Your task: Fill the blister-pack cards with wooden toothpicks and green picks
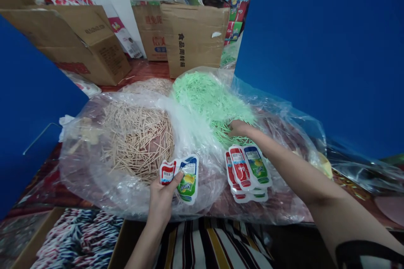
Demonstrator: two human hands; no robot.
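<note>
My left hand (162, 195) is closed on a bottle-shaped candy packet (188, 180) printed with a red bottle and a green-blue Sprite bottle; my thumb lies across its front. My right hand (238, 128) reaches into a heap of thin green sticks (205, 92), its fingertips hidden there, so I cannot tell whether it grips any. Just below the right hand, a small stack of similar red and green packets (249, 168) lies on clear plastic. To the left of the green heap, and behind my left hand, a pile of thin beige sticks (139, 134) rests on the plastic sheet.
Cardboard boxes (195, 38) stand at the back, with an opened box (72, 42) at the left. Blue panels (318, 50) flank the table. A box of striped twisted-looking packets (78, 239) sits below the table's front edge. Loose clear plastic (284, 117) spreads at the right.
</note>
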